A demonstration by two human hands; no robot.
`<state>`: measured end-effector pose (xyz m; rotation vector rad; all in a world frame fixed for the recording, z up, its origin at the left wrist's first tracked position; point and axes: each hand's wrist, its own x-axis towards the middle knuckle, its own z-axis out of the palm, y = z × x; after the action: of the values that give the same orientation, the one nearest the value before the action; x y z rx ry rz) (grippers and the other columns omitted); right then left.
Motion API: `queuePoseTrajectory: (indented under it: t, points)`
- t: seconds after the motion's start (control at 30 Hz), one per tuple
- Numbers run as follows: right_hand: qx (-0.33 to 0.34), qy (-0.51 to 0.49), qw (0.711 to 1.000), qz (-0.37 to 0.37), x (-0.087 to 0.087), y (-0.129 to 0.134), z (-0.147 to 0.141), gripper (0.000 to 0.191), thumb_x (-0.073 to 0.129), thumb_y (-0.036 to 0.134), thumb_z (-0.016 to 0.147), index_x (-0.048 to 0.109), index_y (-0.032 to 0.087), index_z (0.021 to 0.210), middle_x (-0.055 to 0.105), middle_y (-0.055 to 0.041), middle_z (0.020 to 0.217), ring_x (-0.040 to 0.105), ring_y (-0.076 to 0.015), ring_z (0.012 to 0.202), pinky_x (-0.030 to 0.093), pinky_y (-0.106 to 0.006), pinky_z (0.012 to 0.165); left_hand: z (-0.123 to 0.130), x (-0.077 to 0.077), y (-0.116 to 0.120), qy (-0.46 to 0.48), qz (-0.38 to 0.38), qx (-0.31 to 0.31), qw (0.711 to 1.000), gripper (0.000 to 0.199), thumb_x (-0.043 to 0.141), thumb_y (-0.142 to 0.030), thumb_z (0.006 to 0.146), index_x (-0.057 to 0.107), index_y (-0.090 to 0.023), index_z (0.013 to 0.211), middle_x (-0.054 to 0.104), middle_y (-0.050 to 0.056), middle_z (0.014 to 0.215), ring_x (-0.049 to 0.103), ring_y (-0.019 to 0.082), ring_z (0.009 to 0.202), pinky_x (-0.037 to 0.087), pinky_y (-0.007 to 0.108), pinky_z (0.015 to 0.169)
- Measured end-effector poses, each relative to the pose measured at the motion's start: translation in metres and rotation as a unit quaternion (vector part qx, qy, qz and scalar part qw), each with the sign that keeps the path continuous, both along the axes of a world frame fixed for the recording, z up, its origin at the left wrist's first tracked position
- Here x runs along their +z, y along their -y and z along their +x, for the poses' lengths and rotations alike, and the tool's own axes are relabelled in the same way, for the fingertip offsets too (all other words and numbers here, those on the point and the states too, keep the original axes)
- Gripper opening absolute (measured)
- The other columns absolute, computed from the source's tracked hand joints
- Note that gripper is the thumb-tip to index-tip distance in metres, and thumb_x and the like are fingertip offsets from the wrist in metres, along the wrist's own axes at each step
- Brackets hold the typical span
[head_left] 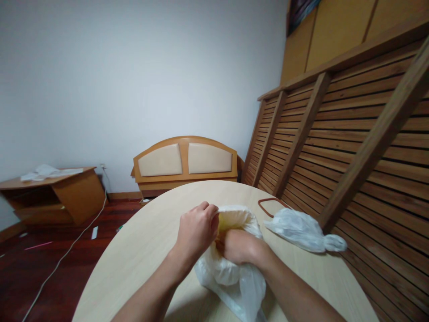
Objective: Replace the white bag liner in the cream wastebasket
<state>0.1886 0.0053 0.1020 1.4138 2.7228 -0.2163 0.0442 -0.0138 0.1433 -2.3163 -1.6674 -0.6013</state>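
Observation:
A white plastic bag (pixel 231 273) stands on the round pale table (pixel 140 250), its mouth spread and folded outward over something yellow inside. At the left side of the mouth, my left hand (pixel 200 223) is closed, its curled fingers pinching the bag's rim. My right hand (pixel 236 246) reaches into the opening; its fingers are hidden inside, so what they touch cannot be made out. To the right lies a second white plastic bag (pixel 296 228), bunched and knotted at one end, beside a reddish-brown loop (pixel 268 201).
A slatted wooden frame (pixel 335 134) leans along the table's right side. Behind the table stands a wooden headboard (pixel 184 161) with cream panels. At the left are a low cabinet (pixel 77 197) with white sheets on it and a cable (pixel 72 241) on the floor.

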Motion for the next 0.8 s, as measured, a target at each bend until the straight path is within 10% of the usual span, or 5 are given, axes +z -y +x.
queuePoseTrajectory:
  t: [0.53, 0.8]
  points:
    - [-0.098, -0.012, 0.995, 0.014, 0.011, 0.011, 0.000, 0.036, 0.046, 0.027, 0.099, 0.076, 0.009, 0.109, 0.077, -0.0227, 0.108, 0.075, -0.0321, 0.098, 0.055, -0.035, 0.078, 0.000, -0.001, -0.001, -0.016, -0.023, -0.011, 1.000, 0.022, 0.049, -0.028, 0.096, 0.071, -0.027, 0.094, 0.073, 0.002, 0.092, 0.069, 0.019, 0.080, 0.035, 0.028, 0.059]
    - [0.067, 0.010, 0.998, 0.002, 0.007, 0.005, -0.004, 0.016, 0.069, 0.009, 0.076, 0.080, 0.018, 0.084, 0.081, -0.0102, 0.086, 0.073, -0.0222, 0.072, 0.050, -0.027, 0.059, -0.002, -0.002, -0.002, -0.010, 0.007, 0.013, 1.000, 0.022, 0.050, -0.028, 0.097, 0.071, -0.028, 0.093, 0.073, 0.000, 0.091, 0.069, 0.018, 0.077, 0.032, 0.028, 0.056]
